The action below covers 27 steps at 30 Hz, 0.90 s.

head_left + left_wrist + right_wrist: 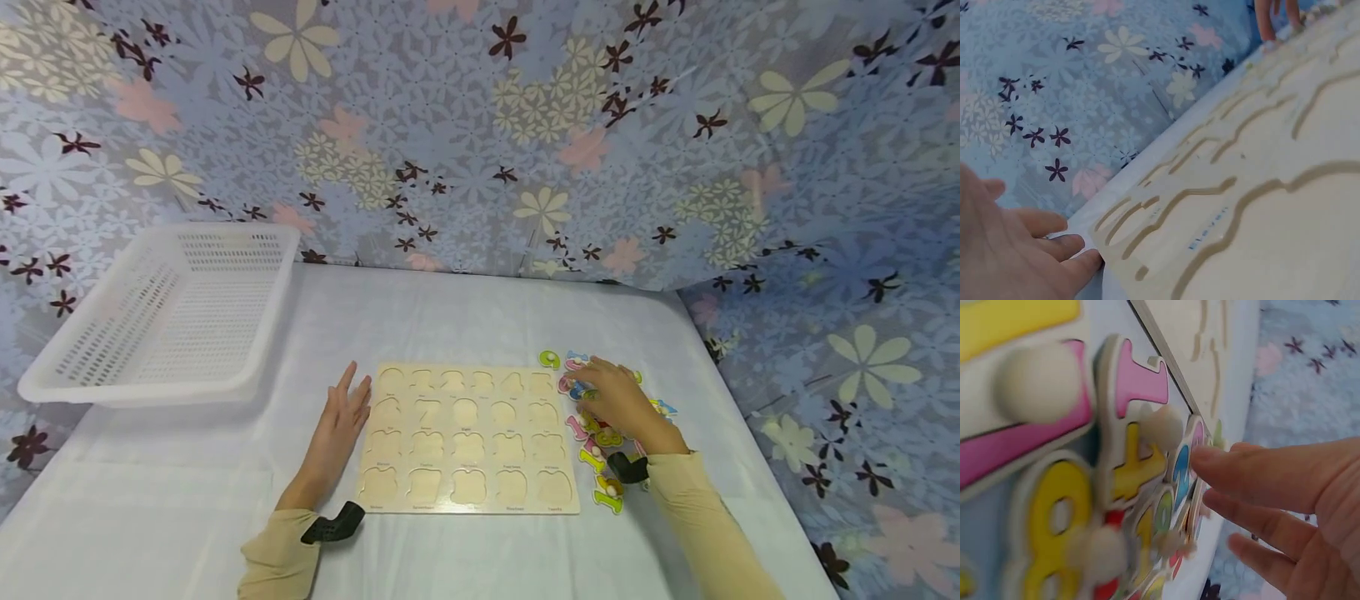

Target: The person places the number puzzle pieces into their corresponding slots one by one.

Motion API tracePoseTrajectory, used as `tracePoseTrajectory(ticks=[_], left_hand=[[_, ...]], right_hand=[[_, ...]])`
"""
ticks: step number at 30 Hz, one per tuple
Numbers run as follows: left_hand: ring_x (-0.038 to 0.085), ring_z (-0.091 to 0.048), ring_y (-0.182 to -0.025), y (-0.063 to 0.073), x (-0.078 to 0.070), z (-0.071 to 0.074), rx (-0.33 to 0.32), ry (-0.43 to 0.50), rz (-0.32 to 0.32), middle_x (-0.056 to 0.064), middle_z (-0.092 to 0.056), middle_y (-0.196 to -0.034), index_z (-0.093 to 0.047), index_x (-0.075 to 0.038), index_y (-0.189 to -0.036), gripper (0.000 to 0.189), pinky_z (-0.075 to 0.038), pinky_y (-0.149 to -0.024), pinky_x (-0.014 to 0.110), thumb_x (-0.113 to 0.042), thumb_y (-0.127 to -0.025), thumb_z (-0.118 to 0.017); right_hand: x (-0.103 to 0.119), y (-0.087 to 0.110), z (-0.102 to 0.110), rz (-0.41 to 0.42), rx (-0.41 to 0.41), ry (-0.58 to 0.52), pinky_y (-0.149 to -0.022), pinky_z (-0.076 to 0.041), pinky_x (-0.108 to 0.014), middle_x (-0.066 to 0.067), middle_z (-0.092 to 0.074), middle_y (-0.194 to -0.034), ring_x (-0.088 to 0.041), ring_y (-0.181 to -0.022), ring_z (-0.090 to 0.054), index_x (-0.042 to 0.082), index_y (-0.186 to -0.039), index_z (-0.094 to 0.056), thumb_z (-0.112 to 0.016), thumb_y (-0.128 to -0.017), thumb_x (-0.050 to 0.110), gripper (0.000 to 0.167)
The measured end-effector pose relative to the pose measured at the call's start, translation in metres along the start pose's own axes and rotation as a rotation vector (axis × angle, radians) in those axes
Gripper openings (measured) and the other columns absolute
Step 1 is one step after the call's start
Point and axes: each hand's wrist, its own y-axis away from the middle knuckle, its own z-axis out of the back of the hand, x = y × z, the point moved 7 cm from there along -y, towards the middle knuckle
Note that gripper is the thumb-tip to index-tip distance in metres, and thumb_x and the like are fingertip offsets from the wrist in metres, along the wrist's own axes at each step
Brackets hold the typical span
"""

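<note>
A pale wooden number-puzzle board with rows of recesses lies on the white cloth. My left hand rests beside its left edge with fingers spread, the fingertips right at the edge in the left wrist view. My right hand reaches over the pile of coloured number pieces at the board's right. In the right wrist view, its thumb and fingers are extended apart, the thumb tip overlapping a piece with a blue 2. Closer to that camera are a piece numbered 14 and a yellow 8, both with round knobs.
A white perforated plastic basket stands at the back left of the table. A green number piece lies at the board's top right corner. Flowered cloth hangs behind the table and along its right side.
</note>
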Motion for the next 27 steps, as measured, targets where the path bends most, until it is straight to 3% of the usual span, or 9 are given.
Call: tracePoseTrajectory(ticks=[1, 3, 5, 7, 12, 18, 22, 27], left_hand=[[0.036, 0.004, -0.145, 0.01, -0.028, -0.015, -0.013, 0.025, -0.003, 0.021, 0.006, -0.158, 0.014, -0.019, -0.154, 0.059, -0.008, -0.117, 0.044, -0.045, -0.103, 0.001], [0.037, 0.003, -0.144, 0.021, -0.069, -0.038, -0.054, 0.042, 0.034, 0.024, 0.005, -0.157, 0.018, -0.016, -0.153, 0.059, -0.009, -0.116, 0.046, -0.044, -0.103, 0.004], [0.037, 0.002, -0.145, 0.027, -0.091, -0.05, -0.076, 0.074, 0.055, 0.025, 0.004, -0.157, 0.019, -0.014, -0.152, 0.061, -0.008, -0.116, 0.05, -0.045, -0.102, 0.003], [0.037, 0.002, -0.145, 0.03, -0.098, -0.056, -0.078, 0.117, 0.055, 0.026, 0.004, -0.157, 0.018, -0.014, -0.153, 0.062, -0.006, -0.116, 0.051, -0.046, -0.103, -0.001], [0.036, 0.002, -0.145, 0.033, -0.09, -0.056, -0.065, 0.191, 0.018, 0.026, 0.003, -0.157, 0.012, -0.02, -0.155, 0.062, -0.003, -0.115, 0.051, -0.049, -0.103, -0.007], [0.03, -0.003, -0.146, 0.032, -0.077, -0.05, -0.088, 0.18, 0.003, 0.021, -0.002, -0.159, 0.004, -0.026, -0.156, 0.059, -0.005, -0.116, 0.049, -0.05, -0.103, -0.006], [0.03, -0.003, -0.146, 0.03, -0.079, -0.048, -0.094, 0.178, -0.005, 0.021, -0.002, -0.159, 0.006, -0.024, -0.156, 0.059, -0.004, -0.116, 0.048, -0.048, -0.104, -0.004], [0.03, -0.002, -0.146, 0.028, -0.085, -0.047, -0.105, 0.156, 0.004, 0.021, -0.001, -0.159, 0.007, -0.022, -0.156, 0.061, -0.003, -0.116, 0.047, -0.05, -0.103, -0.007]], right_hand=[[0.001, -0.004, -0.001, 0.01, 0.001, 0.027, -0.102, -0.02, -0.071, -0.016, -0.061, -0.125, -0.043, -0.128, -0.041, 0.01, -0.122, -0.068, -0.077, -0.08, 0.005, 0.043], [0.001, -0.012, -0.004, 0.023, 0.0, 0.077, -0.101, -0.025, -0.069, -0.011, -0.067, -0.115, -0.04, -0.118, -0.051, 0.013, -0.115, -0.073, -0.076, -0.08, 0.004, 0.036], [0.001, -0.016, -0.005, 0.034, -0.007, 0.108, -0.099, -0.03, -0.066, -0.006, -0.07, -0.104, -0.035, -0.106, -0.058, 0.013, -0.106, -0.076, -0.075, -0.08, 0.001, 0.028], [0.0, -0.019, -0.007, 0.041, -0.017, 0.111, -0.096, -0.039, -0.059, -0.003, -0.071, -0.093, -0.03, -0.095, -0.063, 0.011, -0.097, -0.077, -0.074, -0.081, -0.001, 0.02], [0.0, -0.017, -0.005, 0.068, -0.084, 0.096, -0.078, -0.053, -0.045, -0.003, -0.069, -0.081, -0.023, -0.076, -0.066, 0.008, -0.081, -0.076, -0.077, -0.079, -0.001, 0.009], [0.021, 0.008, 0.021, -0.003, -0.189, 0.053, -0.091, -0.042, -0.055, 0.0, -0.069, -0.082, -0.028, -0.083, -0.061, 0.01, -0.084, -0.075, -0.079, -0.08, 0.008, 0.006], [0.049, 0.041, 0.018, -0.027, -0.138, 0.016, -0.094, -0.038, -0.054, 0.011, -0.061, -0.07, -0.023, -0.08, -0.06, 0.015, -0.078, -0.072, -0.081, -0.078, 0.017, 0.01], [0.074, 0.071, -0.011, -0.043, -0.049, 0.038, -0.098, -0.037, -0.051, 0.018, -0.05, -0.062, -0.013, -0.074, -0.052, 0.022, -0.068, -0.066, -0.084, -0.075, 0.024, 0.019]])
